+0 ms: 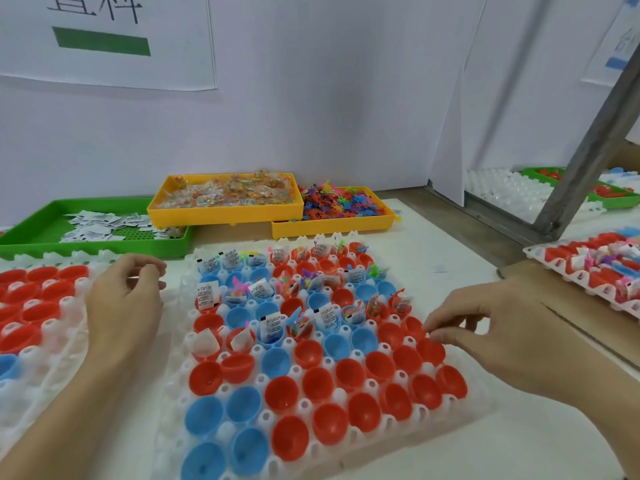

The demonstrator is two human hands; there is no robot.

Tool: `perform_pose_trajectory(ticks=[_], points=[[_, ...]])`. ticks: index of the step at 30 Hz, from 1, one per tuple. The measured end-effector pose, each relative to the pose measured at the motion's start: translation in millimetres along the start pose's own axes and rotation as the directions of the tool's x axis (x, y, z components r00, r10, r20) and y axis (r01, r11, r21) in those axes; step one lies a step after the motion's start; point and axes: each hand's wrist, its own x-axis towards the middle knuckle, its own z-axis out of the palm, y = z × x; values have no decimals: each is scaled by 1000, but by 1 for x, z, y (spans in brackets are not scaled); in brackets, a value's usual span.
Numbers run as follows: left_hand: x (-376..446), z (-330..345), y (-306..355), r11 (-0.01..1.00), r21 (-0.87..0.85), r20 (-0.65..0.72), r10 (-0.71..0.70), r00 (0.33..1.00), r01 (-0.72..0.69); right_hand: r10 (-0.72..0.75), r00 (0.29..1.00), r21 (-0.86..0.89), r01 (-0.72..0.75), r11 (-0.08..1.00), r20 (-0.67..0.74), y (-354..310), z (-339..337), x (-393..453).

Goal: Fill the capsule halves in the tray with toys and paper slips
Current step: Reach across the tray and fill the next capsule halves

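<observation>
A white moulded plastic tray (481, 403) is seen lying on the table (450, 244), its pockets occupied by red and blue plastic capsule halves (360, 375) set open side up. The far rows are already stuffed with small printed white paper slips (207, 294) and colourful little toys (239, 289), while the near rows are seen holding bare halves only. The left hand (124, 299) is held above the gap between this tray and a second white tray of red capsule halves (31, 306) on the left; its fingers are loosely curled and nothing can be made out in them. The right hand (485, 334) is lowered at the tray's right edge, fingers bent downward with the tips near a red half; whether anything is pinched cannot be told. Behind the tray, a green plastic bin (31, 230) holding loose paper slips is placed at the left, a yellow plastic bin of clear-bagged toys (225, 213) beside it, and a second yellow bin of loose coloured plastic figures (332, 226) at the right.
</observation>
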Motion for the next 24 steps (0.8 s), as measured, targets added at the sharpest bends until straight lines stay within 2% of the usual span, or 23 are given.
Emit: perform_pose_trajectory(ticks=[7,14,19,24], points=[[2,0,-1,1000,14,2,13,1000,-13,-21,994,-97,31,995,104,10,10,6],[2,0,-1,1000,6,7,9,1000,-10,0,999,-86,4,996,49,3,3,4],[-2,4,3,1000,-11,9,-20,1000,20,-122,992,-53,120,991,-35,-18,-1,22],[-5,6,3,999,-18,14,-30,999,30,-330,943,33,329,944,38,-68,11,83]])
